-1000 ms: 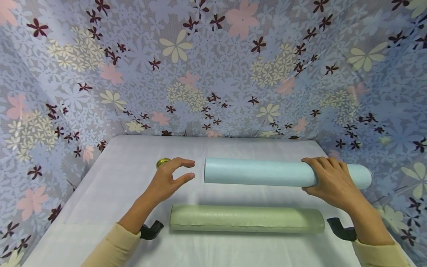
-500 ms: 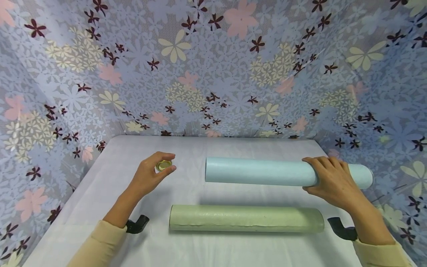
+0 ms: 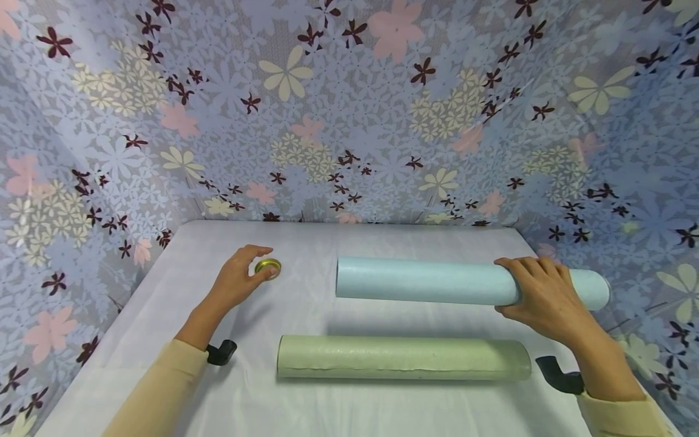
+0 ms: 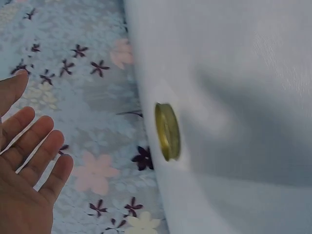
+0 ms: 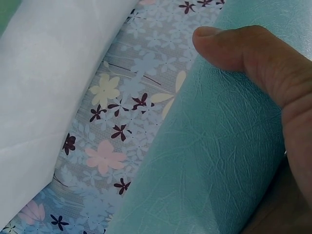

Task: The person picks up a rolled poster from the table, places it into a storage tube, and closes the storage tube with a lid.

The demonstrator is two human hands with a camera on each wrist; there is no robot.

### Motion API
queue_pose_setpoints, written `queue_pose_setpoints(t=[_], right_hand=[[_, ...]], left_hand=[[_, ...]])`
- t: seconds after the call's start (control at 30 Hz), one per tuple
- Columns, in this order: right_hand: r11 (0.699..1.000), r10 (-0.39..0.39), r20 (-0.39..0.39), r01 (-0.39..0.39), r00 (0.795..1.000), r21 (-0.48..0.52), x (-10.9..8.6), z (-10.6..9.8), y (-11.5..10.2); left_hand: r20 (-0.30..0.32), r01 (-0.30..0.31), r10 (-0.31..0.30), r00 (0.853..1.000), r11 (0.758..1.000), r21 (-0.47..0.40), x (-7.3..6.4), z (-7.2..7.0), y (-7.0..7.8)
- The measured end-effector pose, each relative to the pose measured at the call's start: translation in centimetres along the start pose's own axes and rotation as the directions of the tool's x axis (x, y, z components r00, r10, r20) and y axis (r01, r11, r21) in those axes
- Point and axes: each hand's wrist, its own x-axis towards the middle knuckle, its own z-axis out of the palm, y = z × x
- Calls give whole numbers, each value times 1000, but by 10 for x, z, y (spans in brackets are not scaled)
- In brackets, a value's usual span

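Observation:
My right hand [image 3: 540,297] grips a light blue tube [image 3: 420,280] near its right end and holds it level over the table. Its crinkled, leather-like surface [image 5: 195,136] fills much of the right wrist view, with the thumb laid across it. My left hand [image 3: 240,278] hovers at a small gold ring-shaped piece [image 3: 261,264], thumb and forefinger spread apart. In the left wrist view that ring [image 4: 168,131] sits on the white cloth, and the left fingers [image 4: 46,151] are extended and hold nothing. A pale green tube [image 3: 404,358] lies in front of the blue one.
White cloth [image 3: 306,413] covers the table. A flowered curtain [image 3: 349,109] stands behind it and along both sides. Black wrist mounts [image 3: 221,352] show below both hands, at the beige sleeves.
My left hand has moved left from beside the blue tube's end back to the gold ring, and its fingers have drawn slightly away. The right hand and blue tube have hardly moved.

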Motion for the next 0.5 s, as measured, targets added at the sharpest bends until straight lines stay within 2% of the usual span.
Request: queue_pose_setpoints(t=[0.2, 0.5], right_hand=[[1000, 3, -4, -3, 1000, -3, -1, 0, 1], [1000, -9, -5, 9, 1000, -6, 0, -1, 1]], left_hand=[[73, 46, -50, 996, 997, 54, 11, 10, -15], [167, 125, -142, 976, 986, 106, 20, 21, -36]])
